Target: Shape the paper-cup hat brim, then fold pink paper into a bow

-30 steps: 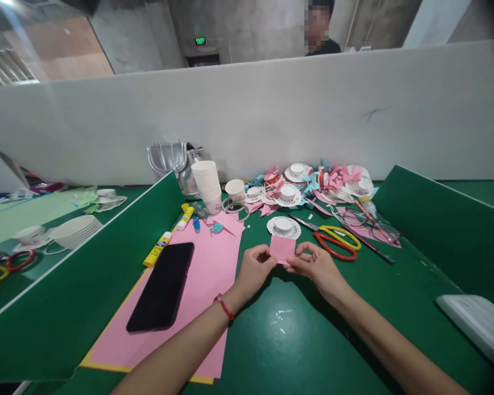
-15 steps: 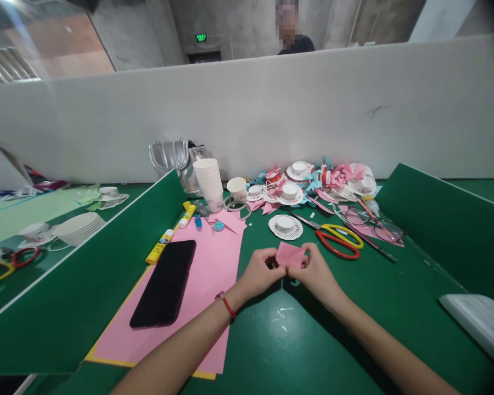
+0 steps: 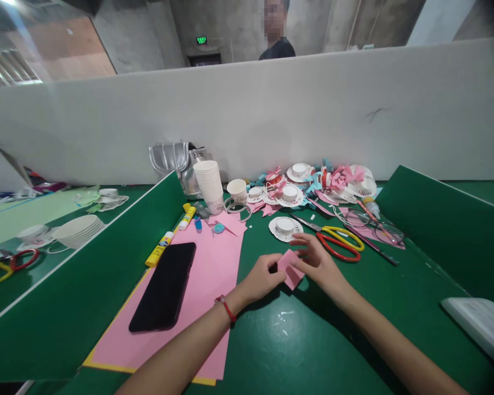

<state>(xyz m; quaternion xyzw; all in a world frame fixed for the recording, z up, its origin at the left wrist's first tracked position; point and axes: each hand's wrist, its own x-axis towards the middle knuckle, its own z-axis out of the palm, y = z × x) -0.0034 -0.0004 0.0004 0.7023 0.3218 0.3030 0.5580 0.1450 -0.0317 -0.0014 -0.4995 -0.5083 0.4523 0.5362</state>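
Observation:
A small piece of folded pink paper (image 3: 290,274) is held up above the green table, turned on a corner, with a crease across it. My left hand (image 3: 264,277) pinches its left edge between thumb and fingers. At its upper right edge my right hand (image 3: 319,267) has the thumb and a finger on the paper, while the other fingers are spread and raised. Just beyond the hands lies a white paper plate with a fringed rim (image 3: 274,231) and a cup base (image 3: 285,225) in its middle. Scissors with red and yellow handles (image 3: 340,241) rest right of it.
Pink sheets (image 3: 208,307) lie at left under a black phone (image 3: 164,288), beside glue sticks (image 3: 160,249). Stacked paper cups (image 3: 208,186) and a silver bag (image 3: 170,158) stand behind. Paper crafts (image 3: 290,195) and glasses (image 3: 389,231) sit at back right. Green dividers (image 3: 448,219) flank the table.
The pink paper has turned onto a corner and moved slightly lower. My right hand's fingers have spread and lifted. The person behind the partition has moved left.

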